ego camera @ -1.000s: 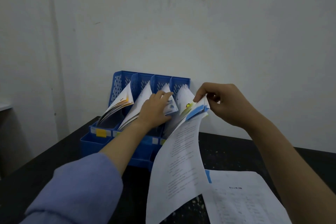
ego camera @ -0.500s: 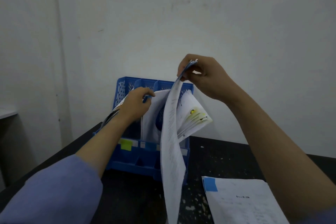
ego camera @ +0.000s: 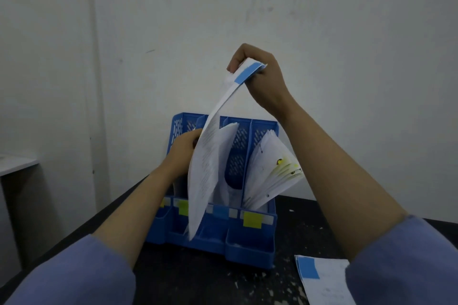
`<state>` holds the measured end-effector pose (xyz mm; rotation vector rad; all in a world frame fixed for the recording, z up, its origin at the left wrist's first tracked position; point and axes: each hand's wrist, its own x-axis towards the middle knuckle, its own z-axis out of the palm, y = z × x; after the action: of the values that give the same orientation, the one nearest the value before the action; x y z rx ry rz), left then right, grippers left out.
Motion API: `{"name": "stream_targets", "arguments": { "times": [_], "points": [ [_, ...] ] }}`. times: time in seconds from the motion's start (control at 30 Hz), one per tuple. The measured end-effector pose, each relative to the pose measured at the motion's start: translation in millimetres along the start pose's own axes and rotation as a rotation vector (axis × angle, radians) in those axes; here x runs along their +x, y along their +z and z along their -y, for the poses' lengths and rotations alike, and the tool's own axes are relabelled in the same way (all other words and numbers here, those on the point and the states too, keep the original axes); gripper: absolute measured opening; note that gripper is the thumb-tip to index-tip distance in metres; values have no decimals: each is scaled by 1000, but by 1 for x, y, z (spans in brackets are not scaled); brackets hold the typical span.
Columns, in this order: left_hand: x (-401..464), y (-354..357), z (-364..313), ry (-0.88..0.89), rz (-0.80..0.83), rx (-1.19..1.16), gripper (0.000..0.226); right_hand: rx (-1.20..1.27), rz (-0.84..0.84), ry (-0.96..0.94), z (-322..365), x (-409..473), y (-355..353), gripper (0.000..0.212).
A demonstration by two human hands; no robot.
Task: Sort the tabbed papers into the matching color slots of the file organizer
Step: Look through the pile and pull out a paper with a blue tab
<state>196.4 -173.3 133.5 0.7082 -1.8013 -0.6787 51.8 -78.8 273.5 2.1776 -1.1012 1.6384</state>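
A blue file organizer [ego camera: 250,247] with several slots stands on the dark table. My right hand [ego camera: 262,79] pinches the top of a blue-tabbed paper [ego camera: 205,163] and holds it high, so the sheet hangs down in front of the middle slots. My left hand [ego camera: 184,151] reaches into the organizer behind that sheet and holds back the papers of a left slot. White papers [ego camera: 226,141] stand in the slot with the blue label. Yellow-tabbed papers [ego camera: 272,173] fan out of the rightmost slot, above a yellow label [ego camera: 252,220].
A stack of blue-tabbed papers [ego camera: 322,280] lies on the table at the lower right. The black tabletop [ego camera: 198,277] is speckled with white flecks. A white wall rises close behind the organizer. A pale surface edge [ego camera: 14,163] shows at far left.
My right hand has lifted the blue-tabbed paper from beside the right slot to high above the organizer. My left hand has shifted left and deeper into the slots, pushing papers back.
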Motion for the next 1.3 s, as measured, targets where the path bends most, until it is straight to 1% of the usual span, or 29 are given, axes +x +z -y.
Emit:
{"name": "stream_targets", "arguments": {
  "times": [0.07, 0.13, 0.17, 0.23, 0.33, 0.4, 0.5, 0.53, 0.6, 0.67, 0.7, 0.73, 0.8, 0.87, 0.9, 0.97, 1.03, 1.07, 1.1, 1.17, 1.23, 1.3],
  "points": [
    [1, -2, 5, 11, 12, 39, 22, 9, 2, 23, -6, 2, 0, 22],
    [0, -5, 8, 123, 43, 104, 29, -16, 17, 55, -14, 3, 0, 18],
    [1, -5, 7, 145, 41, 119, 27, -42, 23, 65, -18, 4, 0, 14],
    [5, -3, 12, 132, 41, 97, 16, -106, 30, 75, -26, 7, 0, 10],
    [6, 0, 15, 98, 28, 97, 16, -200, 64, 69, -39, 17, 2, 9],
    [6, -1, 16, 119, 4, 100, 17, -258, 118, 56, -47, 23, 5, 9],
    [6, 1, 16, 144, -28, 106, 17, -372, 255, 25, -56, 27, 20, 14],
    [5, 2, 14, 136, -38, 90, 22, -401, 299, 14, -58, 26, 27, 12],
    [3, 4, 12, 123, -67, 33, 44, -443, 374, -5, -65, 21, 41, 9],
    [0, 5, 11, 139, -76, 25, 63, -467, 442, -5, -74, 13, 54, 10],
    [0, 5, 11, 152, -69, 42, 67, -473, 466, 3, -79, 8, 59, 11],
    [0, 5, 12, 161, -62, 66, 62, -472, 479, 18, -82, 2, 63, 11],
    [3, 7, 12, 166, -74, 144, 44, -441, 464, 55, -88, -9, 68, 11],
    [6, 11, 13, 178, -127, 244, 33, -371, 422, 90, -93, -19, 69, 13],
    [8, 13, 13, 190, -154, 276, 26, -327, 393, 108, -95, -25, 69, 17],
    [10, 15, 12, 206, -193, 285, 16, -225, 292, 154, -95, -41, 70, 36],
    [11, 17, 10, 192, -212, 296, 17, -110, 121, 232, -89, -68, 76, 56],
    [12, 17, 8, 181, -222, 320, 21, -69, 59, 273, -86, -84, 82, 61],
    [13, 18, 7, 171, -232, 346, 25, -56, 41, 302, -83, -102, 88, 65],
    [16, 19, 5, 146, -238, 378, 30, -70, 117, 347, -77, -133, 103, 74],
    [20, 20, 3, 126, -221, 405, 30, -50, 193, 402, -76, -152, 117, 81],
    [22, 19, 2, 141, -198, 444, 33, -34, 167, 444, -74, -157, 127, 81]
  ]
}}
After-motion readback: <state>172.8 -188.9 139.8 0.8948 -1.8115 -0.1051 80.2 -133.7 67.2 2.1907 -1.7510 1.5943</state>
